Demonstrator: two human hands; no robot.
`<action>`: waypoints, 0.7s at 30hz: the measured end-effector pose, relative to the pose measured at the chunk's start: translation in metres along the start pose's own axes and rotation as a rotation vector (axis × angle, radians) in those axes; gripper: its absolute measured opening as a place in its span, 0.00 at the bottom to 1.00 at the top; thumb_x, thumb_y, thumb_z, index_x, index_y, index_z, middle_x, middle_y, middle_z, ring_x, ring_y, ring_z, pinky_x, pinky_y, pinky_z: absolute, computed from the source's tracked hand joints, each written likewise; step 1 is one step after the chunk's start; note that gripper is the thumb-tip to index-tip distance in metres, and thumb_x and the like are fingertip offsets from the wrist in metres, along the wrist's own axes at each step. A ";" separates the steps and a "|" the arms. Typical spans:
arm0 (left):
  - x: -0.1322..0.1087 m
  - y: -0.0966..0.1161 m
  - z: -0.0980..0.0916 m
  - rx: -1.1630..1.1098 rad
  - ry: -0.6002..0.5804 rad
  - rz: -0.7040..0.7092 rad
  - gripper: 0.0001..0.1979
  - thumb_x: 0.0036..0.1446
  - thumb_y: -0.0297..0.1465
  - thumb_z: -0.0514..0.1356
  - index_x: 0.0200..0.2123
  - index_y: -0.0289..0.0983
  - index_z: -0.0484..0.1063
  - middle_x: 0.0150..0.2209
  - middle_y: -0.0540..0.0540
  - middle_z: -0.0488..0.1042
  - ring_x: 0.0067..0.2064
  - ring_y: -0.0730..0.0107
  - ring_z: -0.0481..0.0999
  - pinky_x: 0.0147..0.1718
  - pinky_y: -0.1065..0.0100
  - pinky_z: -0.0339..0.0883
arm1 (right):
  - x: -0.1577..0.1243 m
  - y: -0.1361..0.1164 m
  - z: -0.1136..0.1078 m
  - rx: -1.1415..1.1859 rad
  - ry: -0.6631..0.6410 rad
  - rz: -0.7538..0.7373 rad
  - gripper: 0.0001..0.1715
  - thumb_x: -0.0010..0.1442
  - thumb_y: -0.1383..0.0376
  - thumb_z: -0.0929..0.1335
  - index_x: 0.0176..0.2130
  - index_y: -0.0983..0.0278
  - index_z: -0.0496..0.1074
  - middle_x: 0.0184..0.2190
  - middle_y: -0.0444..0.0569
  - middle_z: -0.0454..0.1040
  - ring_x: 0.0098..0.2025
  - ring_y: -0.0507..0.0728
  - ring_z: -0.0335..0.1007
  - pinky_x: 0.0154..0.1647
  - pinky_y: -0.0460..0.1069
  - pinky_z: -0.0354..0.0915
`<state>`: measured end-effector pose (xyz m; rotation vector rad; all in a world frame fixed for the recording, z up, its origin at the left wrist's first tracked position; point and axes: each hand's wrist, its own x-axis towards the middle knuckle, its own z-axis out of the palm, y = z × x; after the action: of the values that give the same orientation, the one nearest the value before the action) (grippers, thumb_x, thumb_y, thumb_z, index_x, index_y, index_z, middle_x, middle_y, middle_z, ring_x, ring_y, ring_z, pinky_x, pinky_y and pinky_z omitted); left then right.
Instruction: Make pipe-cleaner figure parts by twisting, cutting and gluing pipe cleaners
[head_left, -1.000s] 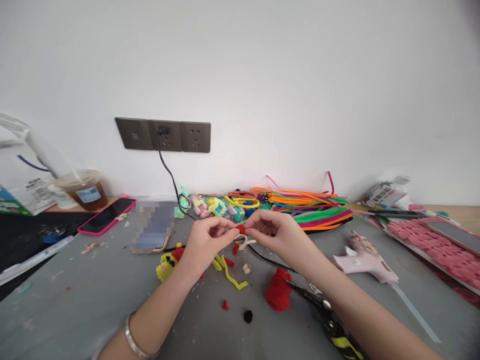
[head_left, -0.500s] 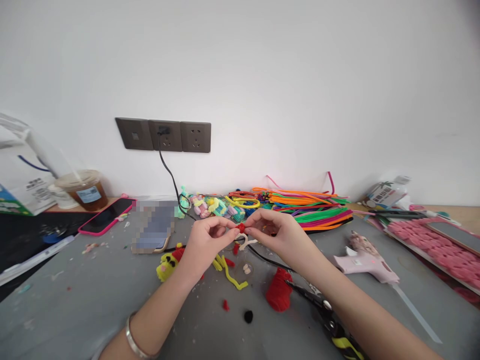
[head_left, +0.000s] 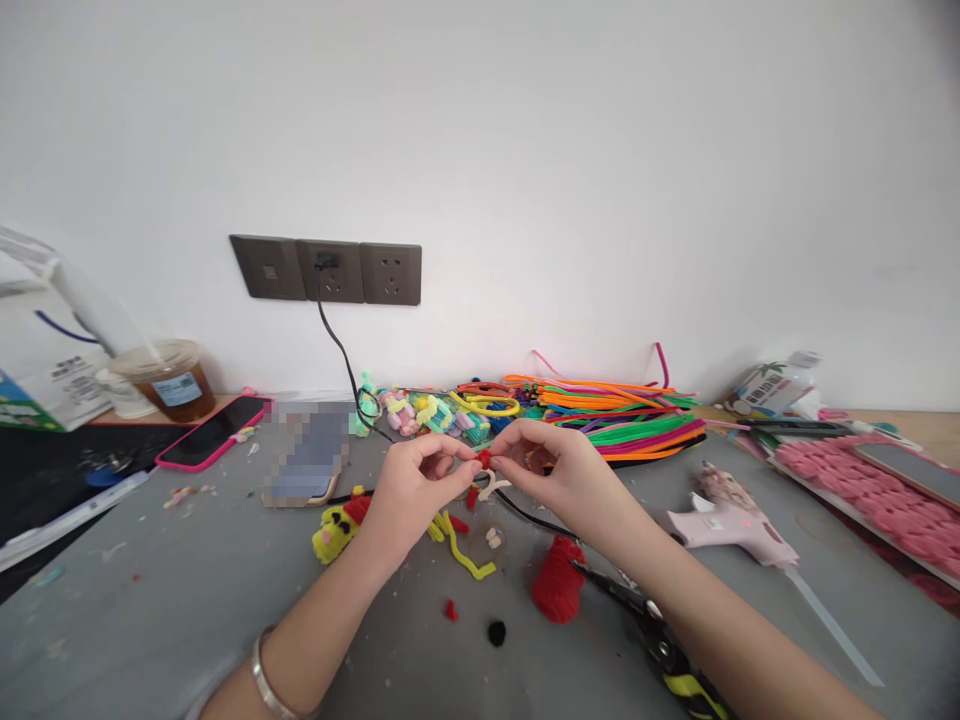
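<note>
Between my fingertips is a small red fuzzy piece (head_left: pixel 485 459), apparently bent pipe cleaner. My left hand (head_left: pixel 424 475) pinches it from the left, thumb and forefinger together. From the right, my right hand (head_left: pixel 551 462) grips the same piece in a pinch. Just below lies a cream-coloured curved strip (head_left: pixel 491 487). A yellow fuzzy figure (head_left: pixel 334 533) with a red part sits behind my left forearm, partly hidden. Yellow pipe cleaner bits (head_left: pixel 469 555), a red fuzzy pouch-like shape (head_left: pixel 557 580) and a black pompom (head_left: pixel 496 633) lie nearer me.
Black-handled pliers or cutters (head_left: pixel 660 640) lie under my right forearm, tip at the red shape. A pink glue gun (head_left: pixel 731 530) rests at right. Pipe cleaner bundles (head_left: pixel 615 405) line the back. At left are phones (head_left: pixel 217 432) and a drink cup (head_left: pixel 176 385); a black cord (head_left: pixel 341 350) crosses the table.
The red piece and my left fingertips have shifted very slightly to the right. Both hands keep their pinch, and the things on the table stay put.
</note>
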<state>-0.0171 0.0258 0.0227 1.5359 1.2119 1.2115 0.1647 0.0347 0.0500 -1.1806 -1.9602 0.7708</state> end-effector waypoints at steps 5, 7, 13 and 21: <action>0.000 0.000 0.000 0.014 0.007 0.007 0.10 0.48 0.37 0.64 0.27 0.34 0.76 0.19 0.56 0.53 0.23 0.75 0.55 0.24 0.71 0.51 | -0.002 -0.001 0.001 -0.014 0.005 -0.018 0.04 0.56 0.68 0.67 0.29 0.62 0.71 0.24 0.42 0.72 0.24 0.50 0.64 0.25 0.45 0.59; -0.001 -0.001 0.000 0.021 0.012 0.019 0.10 0.49 0.37 0.64 0.27 0.34 0.76 0.19 0.56 0.53 0.23 0.75 0.55 0.24 0.71 0.51 | -0.003 -0.001 0.001 -0.021 0.013 -0.019 0.04 0.56 0.68 0.67 0.28 0.62 0.71 0.24 0.42 0.72 0.24 0.50 0.64 0.24 0.45 0.59; -0.001 -0.001 0.000 0.030 0.029 0.051 0.09 0.49 0.35 0.63 0.26 0.35 0.76 0.19 0.56 0.54 0.23 0.76 0.55 0.23 0.72 0.50 | -0.002 -0.003 0.001 -0.037 0.036 -0.035 0.04 0.55 0.69 0.67 0.28 0.63 0.71 0.23 0.42 0.72 0.24 0.50 0.63 0.24 0.45 0.58; -0.001 -0.001 0.000 0.030 0.038 0.058 0.07 0.48 0.34 0.64 0.26 0.35 0.77 0.19 0.56 0.55 0.23 0.75 0.55 0.23 0.72 0.50 | -0.004 -0.003 0.002 -0.050 0.040 -0.045 0.05 0.56 0.68 0.68 0.28 0.62 0.71 0.24 0.43 0.73 0.25 0.51 0.64 0.25 0.45 0.59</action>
<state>-0.0168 0.0248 0.0219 1.5866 1.2232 1.2708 0.1622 0.0298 0.0504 -1.1678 -1.9767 0.6735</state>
